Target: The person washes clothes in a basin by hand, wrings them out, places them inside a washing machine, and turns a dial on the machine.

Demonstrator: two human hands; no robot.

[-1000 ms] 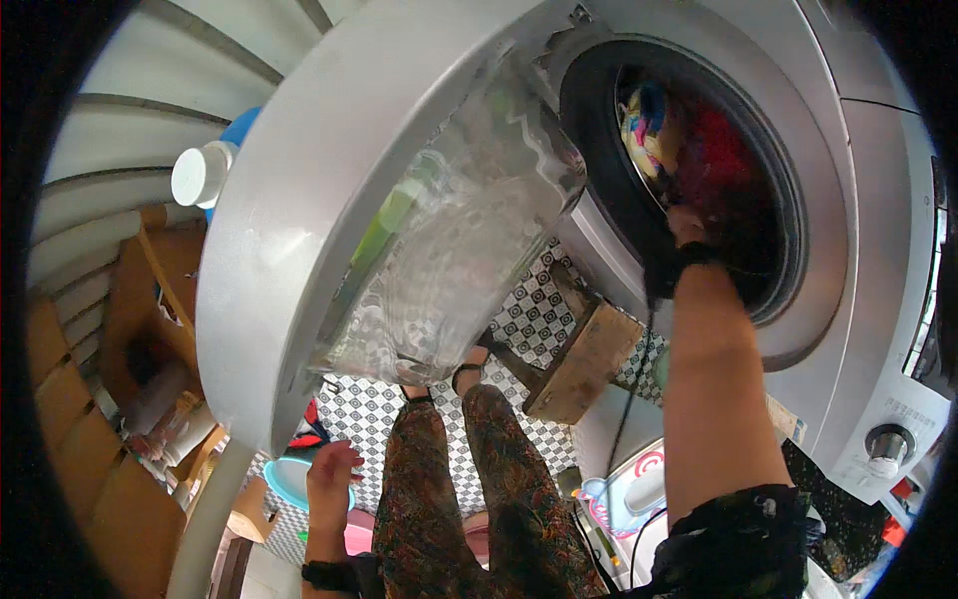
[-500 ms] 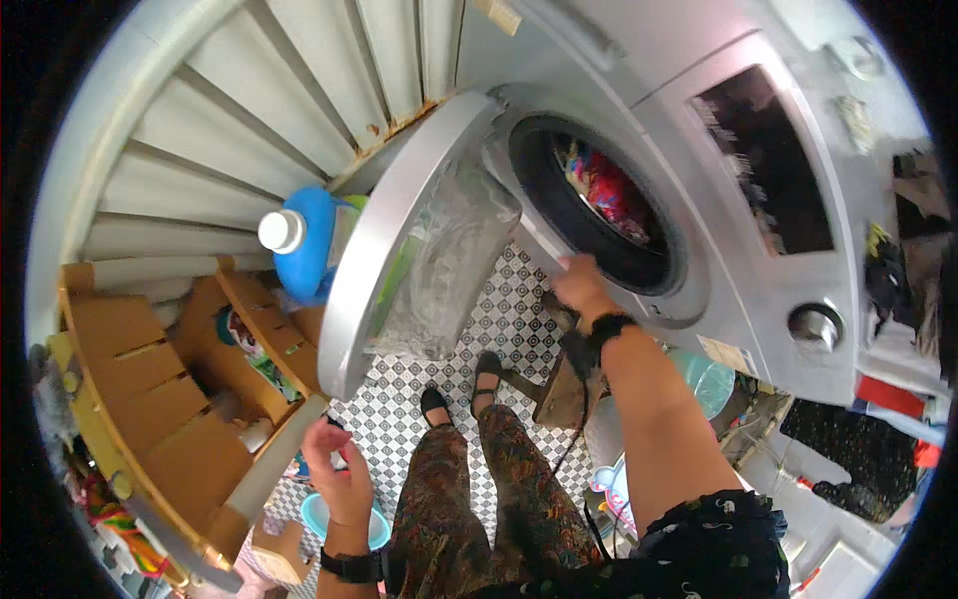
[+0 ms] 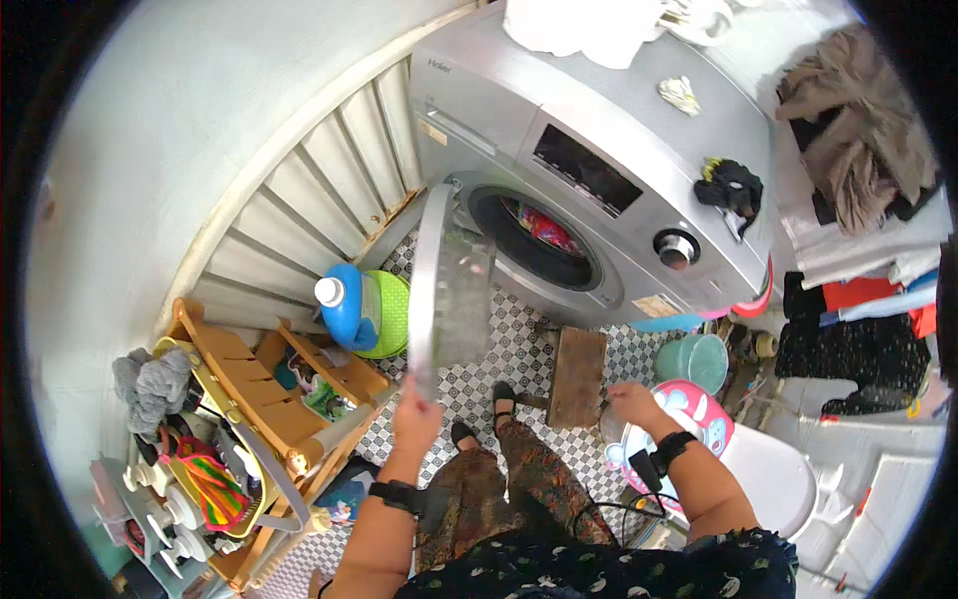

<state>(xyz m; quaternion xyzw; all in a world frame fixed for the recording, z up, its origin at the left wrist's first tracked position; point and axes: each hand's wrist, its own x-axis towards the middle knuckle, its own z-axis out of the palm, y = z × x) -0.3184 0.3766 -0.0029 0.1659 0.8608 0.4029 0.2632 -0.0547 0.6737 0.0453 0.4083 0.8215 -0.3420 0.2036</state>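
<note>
A grey front-loading washing machine (image 3: 627,255) stands ahead with its round door (image 3: 431,290) swung wide to the left. Colourful clothes (image 3: 547,230) show inside the drum. At the lower end of the door's silver rim is my left hand (image 3: 416,424), its fingers closed on the edge. My right hand (image 3: 636,405) hangs away from the machine, right of a small wooden stool (image 3: 577,377). Its fingers are curled in, with nothing visible in them. Both wrists carry black bands.
Left of the door are a blue detergent bottle (image 3: 347,307) and a green basket (image 3: 393,317). A brown plastic rack (image 3: 249,384) stands nearer, left. A green bucket (image 3: 694,361) and a pink patterned baby bath (image 3: 694,411) sit right. Clothes (image 3: 848,339) hang far right.
My left hand has come up onto the door's edge. My right hand has drawn back from the drum opening, down and to the right. The view has shifted, showing more of the machine's top.
</note>
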